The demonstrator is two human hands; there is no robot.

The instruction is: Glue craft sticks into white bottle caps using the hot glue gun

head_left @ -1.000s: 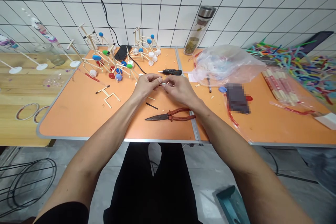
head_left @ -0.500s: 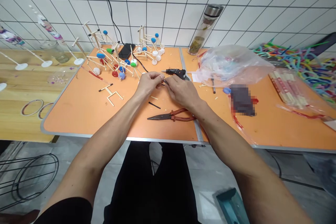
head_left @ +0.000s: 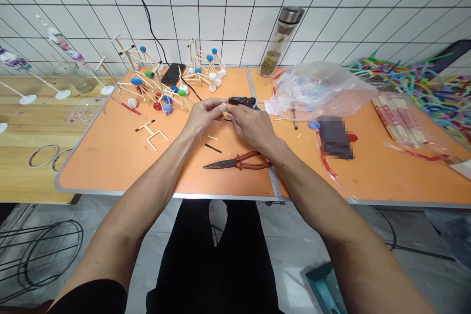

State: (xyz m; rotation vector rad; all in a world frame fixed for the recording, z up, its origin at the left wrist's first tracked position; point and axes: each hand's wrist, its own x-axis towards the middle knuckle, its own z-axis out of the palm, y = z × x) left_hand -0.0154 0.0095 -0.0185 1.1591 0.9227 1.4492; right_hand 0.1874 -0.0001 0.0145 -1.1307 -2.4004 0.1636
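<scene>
My left hand (head_left: 204, 117) and my right hand (head_left: 253, 123) meet over the orange table, fingertips pinched together around something small. The fingers mostly hide it; only a dark sliver shows beneath them. Just beyond my right hand lies a black tool (head_left: 243, 101) that looks like a glue gun. Pliers with red-brown handles (head_left: 243, 159) rest below my right hand, jaws pointing left. Nearer my left forearm are a thin black strip (head_left: 213, 148) and a short wooden stick (head_left: 212, 138). Left of that lies a small frame of joined sticks (head_left: 150, 132) with black ends.
Stick models with coloured discs (head_left: 147, 83) crowd the back left, near a black phone (head_left: 172, 74). A glass bottle (head_left: 271, 61) stands against the tiled wall. To the right are a clear plastic bag (head_left: 324, 91), packed sticks (head_left: 399, 120) and colourful strips (head_left: 412, 83).
The view has shifted slightly, so most table items appear a little further left. Both hands stay pinched together in about the same place, with only slight finger movement.
</scene>
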